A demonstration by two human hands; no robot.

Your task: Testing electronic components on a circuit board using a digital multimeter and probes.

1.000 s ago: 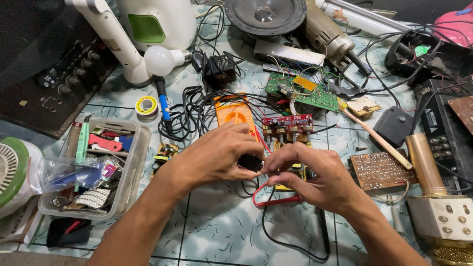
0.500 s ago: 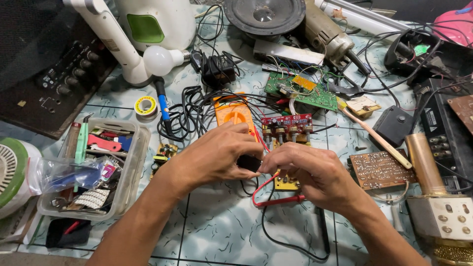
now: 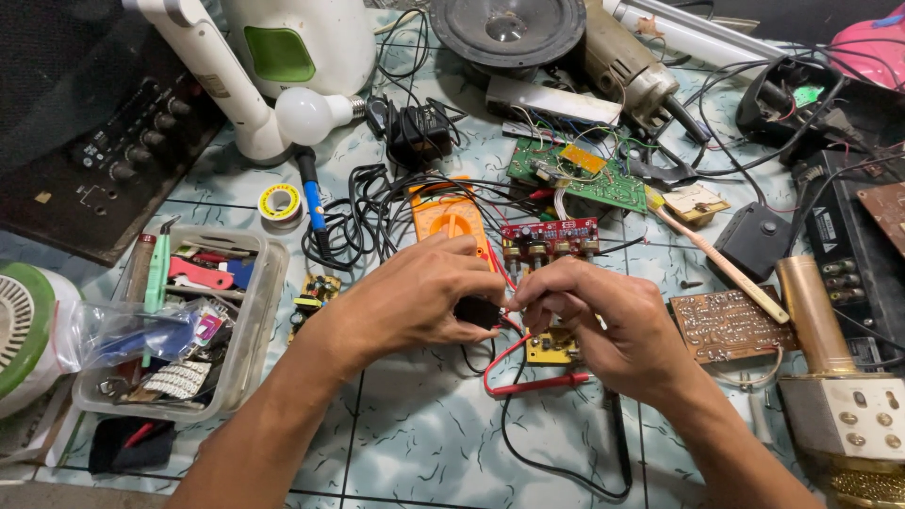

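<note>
1. Left hand (image 3: 415,302) pinches a small black part (image 3: 476,312) between thumb and fingers, near the middle of the tiled surface (image 3: 424,452).
2. Right hand (image 3: 613,325): fingertips pressed together against the same part; what they pinch, cannot tell.
3. Red board (image 3: 551,236) and orange meter (image 3: 452,215) lie just behind the hands.
4. Red probe (image 3: 537,385) lies below the right hand.
5. Clear tray (image 3: 259,311) of tools sits toward the left edge.

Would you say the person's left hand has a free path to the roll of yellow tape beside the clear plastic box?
Probably yes. The yellow tape roll lies in the open on the tiles, with only loose black cables nearby. But the left hand is busy pinching a small black part and would have to release it.
</note>
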